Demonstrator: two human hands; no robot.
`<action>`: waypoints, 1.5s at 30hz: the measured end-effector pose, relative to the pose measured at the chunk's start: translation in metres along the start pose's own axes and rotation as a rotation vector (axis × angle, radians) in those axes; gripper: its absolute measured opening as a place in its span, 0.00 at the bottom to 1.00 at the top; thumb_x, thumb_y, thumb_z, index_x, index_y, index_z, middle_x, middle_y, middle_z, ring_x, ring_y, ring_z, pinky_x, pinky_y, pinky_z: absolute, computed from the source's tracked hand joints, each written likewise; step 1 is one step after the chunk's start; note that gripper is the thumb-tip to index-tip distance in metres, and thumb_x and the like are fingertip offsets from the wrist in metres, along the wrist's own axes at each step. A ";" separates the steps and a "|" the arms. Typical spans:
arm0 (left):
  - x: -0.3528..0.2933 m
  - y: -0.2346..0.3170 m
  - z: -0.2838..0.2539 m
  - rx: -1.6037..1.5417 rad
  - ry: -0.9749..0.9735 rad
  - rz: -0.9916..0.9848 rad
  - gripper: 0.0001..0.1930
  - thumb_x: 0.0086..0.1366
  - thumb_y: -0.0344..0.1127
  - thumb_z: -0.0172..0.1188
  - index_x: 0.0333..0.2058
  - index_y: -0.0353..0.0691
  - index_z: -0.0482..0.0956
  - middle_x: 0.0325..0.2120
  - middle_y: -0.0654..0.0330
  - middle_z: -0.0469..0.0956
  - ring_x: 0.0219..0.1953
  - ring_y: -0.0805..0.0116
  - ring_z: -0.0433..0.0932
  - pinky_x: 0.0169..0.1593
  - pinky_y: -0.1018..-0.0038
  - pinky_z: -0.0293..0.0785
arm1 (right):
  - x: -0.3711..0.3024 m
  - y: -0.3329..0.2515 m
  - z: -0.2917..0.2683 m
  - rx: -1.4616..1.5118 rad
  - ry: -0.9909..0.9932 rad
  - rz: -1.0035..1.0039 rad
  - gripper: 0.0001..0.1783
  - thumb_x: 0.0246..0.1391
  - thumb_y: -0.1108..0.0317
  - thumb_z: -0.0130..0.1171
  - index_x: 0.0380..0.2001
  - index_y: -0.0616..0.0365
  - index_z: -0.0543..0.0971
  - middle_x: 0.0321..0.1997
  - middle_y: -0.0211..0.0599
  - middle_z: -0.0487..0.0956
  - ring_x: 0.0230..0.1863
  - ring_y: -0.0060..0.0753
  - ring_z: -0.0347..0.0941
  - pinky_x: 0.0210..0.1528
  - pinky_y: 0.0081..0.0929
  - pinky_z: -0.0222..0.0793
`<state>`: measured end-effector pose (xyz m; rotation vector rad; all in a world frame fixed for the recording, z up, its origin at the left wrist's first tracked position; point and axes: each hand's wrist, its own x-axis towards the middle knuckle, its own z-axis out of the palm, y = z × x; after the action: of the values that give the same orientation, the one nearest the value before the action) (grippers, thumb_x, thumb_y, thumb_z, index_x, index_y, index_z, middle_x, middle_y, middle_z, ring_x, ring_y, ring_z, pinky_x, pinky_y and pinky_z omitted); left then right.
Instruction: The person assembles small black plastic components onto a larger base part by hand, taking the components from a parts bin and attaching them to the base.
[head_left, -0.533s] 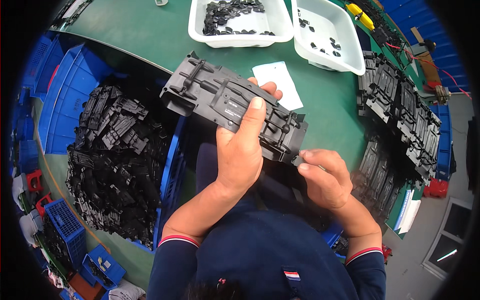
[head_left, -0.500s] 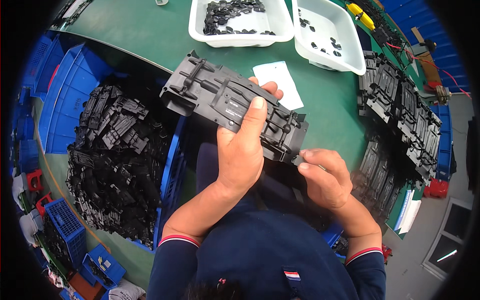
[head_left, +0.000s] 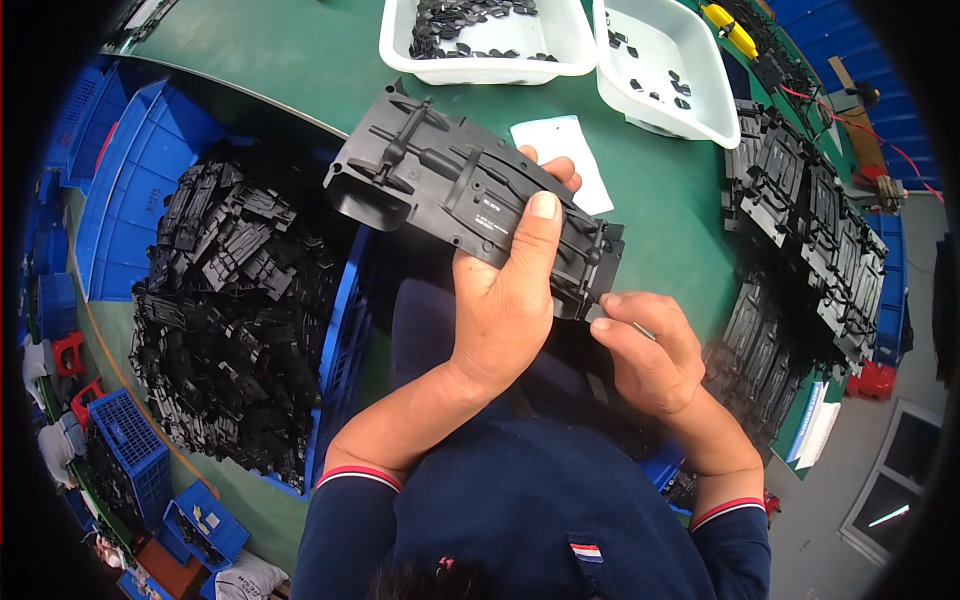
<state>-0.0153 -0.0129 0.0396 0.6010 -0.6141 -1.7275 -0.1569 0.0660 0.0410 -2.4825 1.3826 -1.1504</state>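
Note:
My left hand (head_left: 508,305) is closed around the middle of a black plastic toy-car chassis (head_left: 425,192), thumb on top and fingertips showing past its far edge. The chassis slants from upper left to lower right, its axle-like and moulded details facing up. At its lower right end my right hand (head_left: 655,350) pinches, thumb and index finger nearly together. A small black plastic piece (head_left: 593,312) shows at those fingertips against the chassis corner; the fingers hide most of it.
White trays (head_left: 490,72) of small black pieces stand on the green table (head_left: 270,60), near a white paper (head_left: 590,170). Left, a blue crate (head_left: 120,235) brims with black chassis. More chassis (head_left: 800,220) lie in rows at right, with a yellow tool (head_left: 730,30) behind.
My left hand and the chassis have shifted slightly right, and the chassis has tilted a little. Its lower right corner now meets my right fingertips, which have barely moved.

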 end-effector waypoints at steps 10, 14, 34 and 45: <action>0.000 -0.004 0.000 0.102 -0.035 0.067 0.21 0.69 0.32 0.50 0.57 0.29 0.60 0.51 0.46 0.70 0.54 0.57 0.71 0.56 0.65 0.70 | 0.003 0.005 -0.002 0.008 -0.037 -0.037 0.23 0.32 0.87 0.58 0.39 0.63 0.77 0.40 0.45 0.74 0.34 0.42 0.75 0.34 0.31 0.75; -0.002 -0.003 0.001 0.072 -0.036 0.052 0.20 0.70 0.31 0.48 0.57 0.27 0.61 0.48 0.53 0.72 0.52 0.68 0.70 0.57 0.72 0.66 | 0.004 0.003 -0.001 0.003 -0.027 -0.021 0.21 0.35 0.87 0.60 0.38 0.61 0.78 0.38 0.43 0.74 0.33 0.39 0.75 0.32 0.29 0.74; 0.005 -0.007 -0.002 0.038 0.021 0.052 0.20 0.69 0.32 0.51 0.56 0.30 0.60 0.49 0.47 0.71 0.53 0.59 0.72 0.55 0.66 0.70 | 0.012 0.008 0.010 0.040 0.036 -0.034 0.16 0.33 0.87 0.61 0.31 0.63 0.79 0.33 0.42 0.77 0.31 0.39 0.77 0.31 0.29 0.75; 0.011 0.009 -0.050 -0.004 0.100 -0.145 0.22 0.68 0.29 0.51 0.58 0.28 0.59 0.51 0.45 0.70 0.54 0.54 0.72 0.58 0.61 0.70 | 0.113 0.048 -0.005 0.112 -0.051 0.209 0.08 0.45 0.73 0.66 0.30 0.63 0.80 0.31 0.41 0.81 0.29 0.35 0.77 0.31 0.28 0.71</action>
<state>0.0225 -0.0304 0.0079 0.7401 -0.5069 -1.8205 -0.1585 -0.0465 0.0897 -2.2149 1.4776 -1.0808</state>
